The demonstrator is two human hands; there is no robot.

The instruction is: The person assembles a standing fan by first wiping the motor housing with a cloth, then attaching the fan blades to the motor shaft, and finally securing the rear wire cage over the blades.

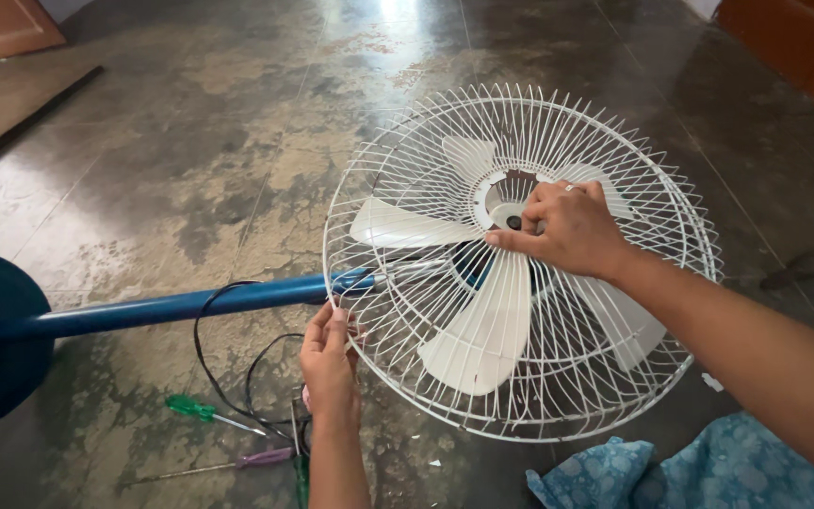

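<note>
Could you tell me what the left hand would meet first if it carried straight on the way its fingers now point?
The left hand points up the picture; its fingertips already sit at the white fan guard's rim, with the blue pole probably next, though depth is unclear.

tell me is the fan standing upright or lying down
Lying down: the blue pole runs flat along the floor, and the white wire guard faces upward.

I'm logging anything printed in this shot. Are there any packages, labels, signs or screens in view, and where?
None that I can see: no package, label, sign or screen shows.
The white fan guard, the blue pole and the screwdrivers on the floor show no visible markings.
</note>
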